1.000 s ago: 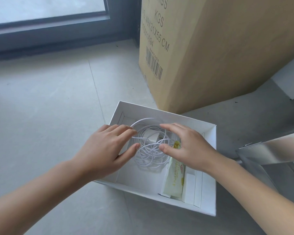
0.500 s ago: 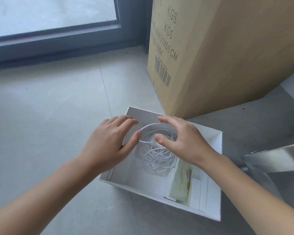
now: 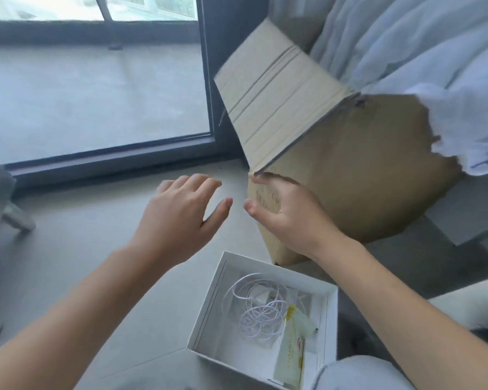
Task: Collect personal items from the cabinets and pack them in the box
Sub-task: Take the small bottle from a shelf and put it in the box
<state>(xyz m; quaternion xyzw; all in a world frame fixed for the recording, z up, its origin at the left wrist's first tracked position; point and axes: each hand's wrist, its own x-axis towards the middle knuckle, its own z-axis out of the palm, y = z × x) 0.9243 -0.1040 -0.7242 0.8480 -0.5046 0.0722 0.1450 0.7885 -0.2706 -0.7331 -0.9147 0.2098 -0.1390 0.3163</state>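
Observation:
A small white box [image 3: 209, 311] sits on the grey floor at the bottom centre. Inside it lie a coiled white cable [image 3: 258, 313] and a pale yellow-green packet [image 3: 289, 358]. Both hands hover well above and beyond the box. My left hand [image 3: 178, 218] is spread, fingers straight, holding nothing. My right hand [image 3: 288, 215] is relaxed and empty, in front of the big brown carton [image 3: 364, 178], near the lower corner of its raised flap [image 3: 276, 97].
A dark-framed floor-level window [image 3: 96, 94] fills the upper left. Pale curtain fabric [image 3: 420, 43] hangs over the carton's right side. A grey furniture leg [image 3: 14, 218] stands at the left edge. A light trouser knee [image 3: 358, 372] shows at the bottom right.
Both hands lifted out of the white box and rose away from the cable. The view tilted up, bringing the carton's flap, the curtain and more of the window into sight.

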